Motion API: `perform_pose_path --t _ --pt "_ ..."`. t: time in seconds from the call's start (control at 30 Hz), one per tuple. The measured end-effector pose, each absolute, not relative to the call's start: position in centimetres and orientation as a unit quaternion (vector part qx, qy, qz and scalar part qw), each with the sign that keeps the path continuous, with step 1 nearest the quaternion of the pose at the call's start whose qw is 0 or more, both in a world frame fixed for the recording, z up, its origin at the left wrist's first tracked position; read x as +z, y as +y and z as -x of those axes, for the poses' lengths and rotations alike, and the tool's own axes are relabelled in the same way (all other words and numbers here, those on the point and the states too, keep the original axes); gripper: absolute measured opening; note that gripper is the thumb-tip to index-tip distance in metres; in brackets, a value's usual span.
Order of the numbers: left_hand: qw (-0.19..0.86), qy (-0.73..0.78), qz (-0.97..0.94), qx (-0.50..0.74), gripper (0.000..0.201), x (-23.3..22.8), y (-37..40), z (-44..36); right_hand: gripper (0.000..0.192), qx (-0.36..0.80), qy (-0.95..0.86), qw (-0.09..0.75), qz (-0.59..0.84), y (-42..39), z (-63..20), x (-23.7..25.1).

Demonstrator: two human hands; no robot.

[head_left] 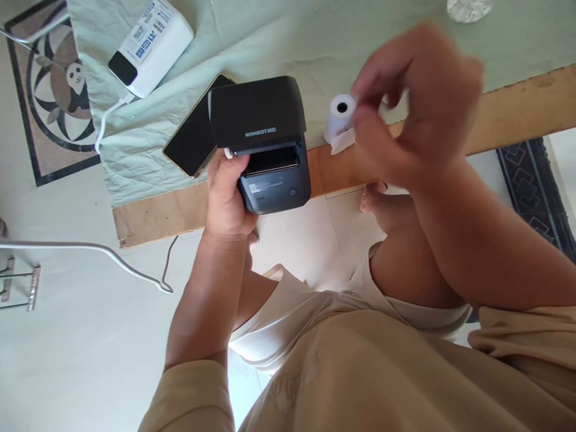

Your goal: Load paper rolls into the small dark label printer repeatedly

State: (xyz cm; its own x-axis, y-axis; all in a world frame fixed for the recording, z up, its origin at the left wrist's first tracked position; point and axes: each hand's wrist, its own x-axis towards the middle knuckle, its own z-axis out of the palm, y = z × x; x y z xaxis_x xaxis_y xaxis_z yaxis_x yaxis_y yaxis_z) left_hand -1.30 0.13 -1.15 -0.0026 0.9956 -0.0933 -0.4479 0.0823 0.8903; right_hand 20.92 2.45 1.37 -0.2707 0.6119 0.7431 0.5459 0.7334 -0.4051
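Note:
A black label printer (274, 186) marked NIIMBOT is gripped in my left hand (228, 195), thumb at the edge of its opening. Its lid (256, 111) stands raised, and the slot below it is dark inside. A white paper roll (341, 117) with a dark core hole stands at the table's front edge, its loose end hanging out. Over that roll, my right hand (423, 108) has its thumb and fingers curled together, smeared by motion. Whether those fingertips touch the paper or pinch something small, I cannot make out.
On the green cloth (315, 36) lie a dark phone (193, 132) and a white device (153, 45) with a cable (102, 123). A clear crumpled-looking object (469, 9) sits at the far edge. The table's bare wooden edge (517, 111) runs across in front.

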Motion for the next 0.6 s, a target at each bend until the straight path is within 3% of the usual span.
perform_pose_path --t 0.13,0.3,0.47,0.6 --pt "0.637 0.378 -0.347 0.576 0.024 -0.6 0.1 1.0 0.022 0.117 -0.861 0.394 0.3 1.0 -19.4 1.5" --pt "0.653 0.404 -0.33 0.549 0.036 0.4 0.3 0.4 0.035 0.205 -0.81 0.421 0.353 0.7 -18.9 2.3" --pt "0.639 0.427 -0.317 0.556 0.026 0.3 0.5 0.7 0.035 0.13 -0.709 0.476 0.505 2.1 -21.3 3.2" --pt "0.628 0.441 -0.333 0.548 0.02 -0.1 0.4 1.1 0.051 0.077 -0.65 0.387 0.649 3.9 -23.7 2.8"
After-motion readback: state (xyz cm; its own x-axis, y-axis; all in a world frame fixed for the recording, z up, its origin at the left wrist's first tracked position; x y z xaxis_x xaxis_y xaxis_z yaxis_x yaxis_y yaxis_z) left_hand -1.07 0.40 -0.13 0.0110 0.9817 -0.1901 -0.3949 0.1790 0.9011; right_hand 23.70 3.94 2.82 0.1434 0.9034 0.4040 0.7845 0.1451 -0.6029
